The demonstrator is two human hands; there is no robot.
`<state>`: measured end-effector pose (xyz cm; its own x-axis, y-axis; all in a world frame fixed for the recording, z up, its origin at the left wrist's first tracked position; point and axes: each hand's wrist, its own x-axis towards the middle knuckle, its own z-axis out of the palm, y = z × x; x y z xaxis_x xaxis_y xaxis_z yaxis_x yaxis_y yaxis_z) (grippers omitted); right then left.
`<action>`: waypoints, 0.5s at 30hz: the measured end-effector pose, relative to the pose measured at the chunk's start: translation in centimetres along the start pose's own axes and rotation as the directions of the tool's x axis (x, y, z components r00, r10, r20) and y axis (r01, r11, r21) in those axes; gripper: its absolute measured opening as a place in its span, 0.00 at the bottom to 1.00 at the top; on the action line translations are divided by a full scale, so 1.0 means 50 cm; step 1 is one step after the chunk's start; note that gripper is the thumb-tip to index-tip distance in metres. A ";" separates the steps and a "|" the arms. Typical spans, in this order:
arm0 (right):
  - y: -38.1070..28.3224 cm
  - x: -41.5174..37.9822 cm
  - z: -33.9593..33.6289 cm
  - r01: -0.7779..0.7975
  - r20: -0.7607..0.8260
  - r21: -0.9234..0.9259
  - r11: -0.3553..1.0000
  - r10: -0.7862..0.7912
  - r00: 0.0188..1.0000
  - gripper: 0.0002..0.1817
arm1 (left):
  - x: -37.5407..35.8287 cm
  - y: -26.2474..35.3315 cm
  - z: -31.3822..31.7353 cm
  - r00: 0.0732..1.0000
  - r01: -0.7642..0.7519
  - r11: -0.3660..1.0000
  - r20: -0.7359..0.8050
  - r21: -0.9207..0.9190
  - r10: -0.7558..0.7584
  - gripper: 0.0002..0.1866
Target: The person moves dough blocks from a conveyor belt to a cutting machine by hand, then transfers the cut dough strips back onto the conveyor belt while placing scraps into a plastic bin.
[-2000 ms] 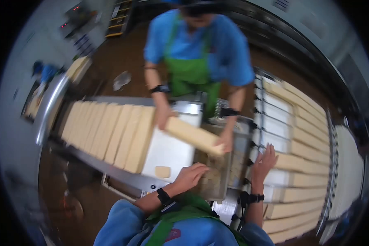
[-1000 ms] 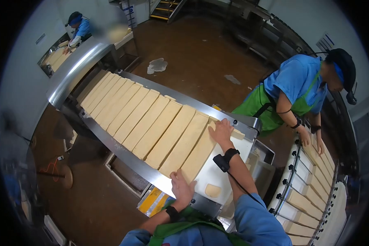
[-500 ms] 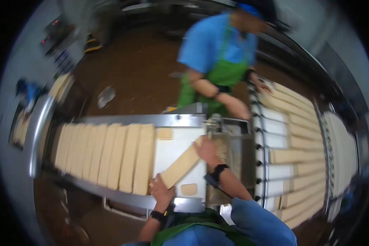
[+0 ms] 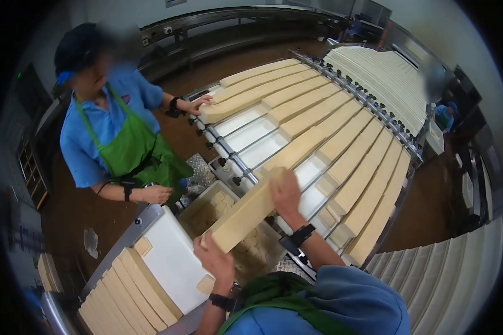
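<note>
Left hand (image 4: 217,261) and right hand (image 4: 286,194) pinch opposite ends of a long, pale bar (image 4: 243,216) — held aslant over a scrap tray (image 4: 202,201) — and beyond, similar bars (image 4: 313,139) lie along a divided table (image 4: 248,137), a co-worker's hand (image 4: 198,105) at one.

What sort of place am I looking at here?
Probably a food-production plant, perhaps a bakery: rows of pale, dough-like slabs, a white, conveyor-like surface, and a co-worker in a dark cap and green apron.

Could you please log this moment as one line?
slab: over bin; left hand: on near end; right hand: on far end; scraps: in bin
</note>
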<state>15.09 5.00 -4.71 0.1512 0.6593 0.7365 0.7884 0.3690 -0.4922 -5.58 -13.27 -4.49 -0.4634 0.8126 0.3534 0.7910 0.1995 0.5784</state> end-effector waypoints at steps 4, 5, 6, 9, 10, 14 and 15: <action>0.176 0.087 -0.071 -0.255 0.184 -0.099 0.962 0.270 0.945 0.25 | 0.060 0.186 0.026 0.940 -0.088 0.996 0.329 -0.018 0.089 0.43; 0.209 0.103 -0.079 -0.313 0.259 -0.169 0.934 0.349 0.901 0.26 | 0.067 0.209 0.042 0.939 -0.095 0.995 0.329 -0.019 0.096 0.43; 0.254 0.106 -0.073 -0.317 0.253 -0.169 0.933 0.352 0.901 0.26 | 0.072 0.226 0.060 0.915 -0.137 0.990 0.379 -0.022 0.135 0.44; 0.337 0.115 -0.046 -0.288 0.427 -0.304 0.908 0.401 0.810 0.29 | 0.121 0.272 0.084 0.850 -0.185 0.981 0.493 -0.050 0.185 0.43; 0.327 0.126 -0.050 -0.224 0.455 -0.443 0.868 0.433 0.778 0.30 | 0.138 0.282 0.088 0.810 -0.183 0.980 0.554 -0.076 0.194 0.42; 0.282 0.128 -0.075 0.068 0.419 -0.684 0.726 0.315 0.852 0.33 | 0.157 0.274 0.182 0.805 -0.182 0.964 0.533 -0.194 0.259 0.36; 0.261 0.125 -0.082 0.063 0.416 -0.684 0.727 0.317 0.853 0.33 | 0.148 0.261 0.218 0.824 -0.190 0.949 0.485 -0.252 0.294 0.34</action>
<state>28.79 11.25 -4.62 0.1307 0.9512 0.2794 0.9904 -0.1380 0.0065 5.69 1.32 -2.34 0.0447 0.9935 0.1043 0.7382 -0.1032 0.6666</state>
